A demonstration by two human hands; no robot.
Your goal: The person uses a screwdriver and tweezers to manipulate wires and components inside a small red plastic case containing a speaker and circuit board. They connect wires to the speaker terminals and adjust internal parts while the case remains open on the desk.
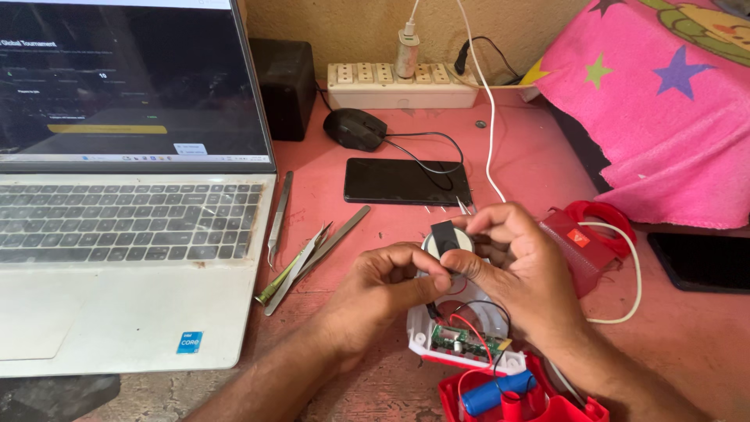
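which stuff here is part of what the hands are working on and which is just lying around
In hand:
- left hand and right hand, both gripping the round white part with black piece
- opened white casing with green circuit board
- red housing with blue battery cell

Lying about:
- laptop
- tweezers
- black phone
- mouse
- power strip
- pink cloth

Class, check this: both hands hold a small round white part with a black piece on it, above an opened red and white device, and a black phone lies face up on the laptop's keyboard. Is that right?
Not quite. The black phone lies on the pink table, right of the laptop, not on its keyboard. The head view shows it. The left hand and right hand do hold the round white part above the opened device.
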